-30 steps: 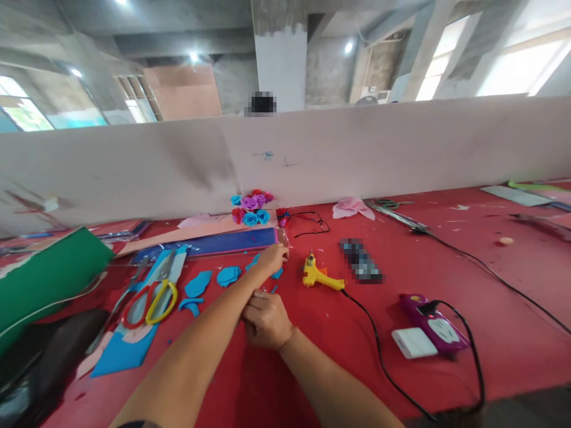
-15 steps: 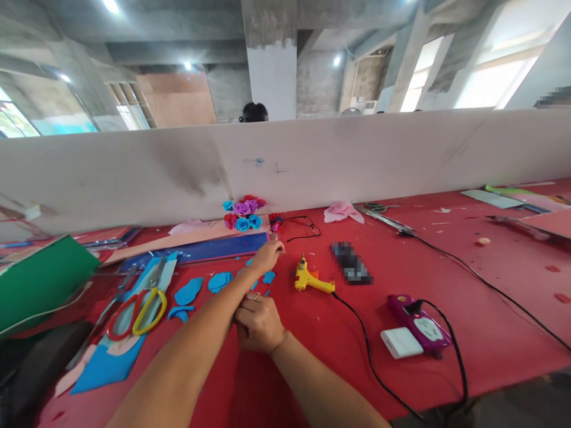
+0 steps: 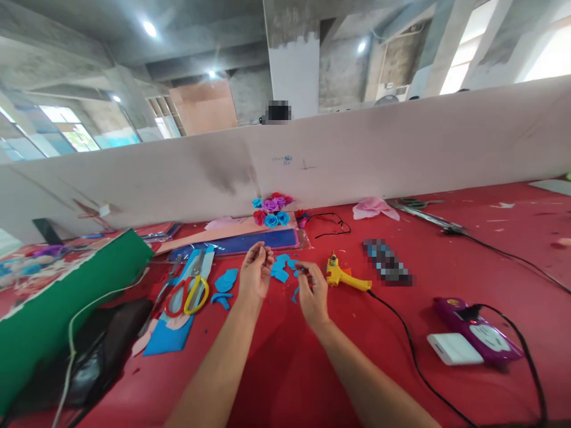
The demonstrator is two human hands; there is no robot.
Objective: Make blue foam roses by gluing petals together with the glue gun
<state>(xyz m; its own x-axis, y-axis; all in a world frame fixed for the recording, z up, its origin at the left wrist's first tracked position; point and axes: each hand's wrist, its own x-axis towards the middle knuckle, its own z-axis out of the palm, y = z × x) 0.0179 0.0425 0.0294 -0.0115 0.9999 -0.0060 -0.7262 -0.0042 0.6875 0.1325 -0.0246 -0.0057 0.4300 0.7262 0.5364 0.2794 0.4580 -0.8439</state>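
My left hand [image 3: 255, 273] is raised above the red table, left of the loose blue petal pieces [image 3: 280, 273]. Its fingers are curled with the tips together; anything between them is too small to make out. Across those pieces, my right hand [image 3: 313, 294] is also closed in a pinch, and what its fingertips may hold I cannot tell. Just right of it lies a yellow glue gun [image 3: 345, 278], its nozzle pointing up and away. More blue petals [image 3: 226, 279] lie left of my left hand, beside scissors [image 3: 196, 294] with one red and one yellow handle.
Paper flowers [image 3: 272, 209] stand near the white partition [image 3: 187, 178], with glasses [image 3: 332, 224] to their right. A purple power strip [image 3: 493, 342] with a white adapter [image 3: 454, 349] sits front right. The glue gun's black cord [image 3: 405, 330] runs forward. A green board [image 3: 89, 285] stands left.
My hands have come apart: the left arm no longer crosses over the right hand, and both are now side by side. The view has turned to the left.
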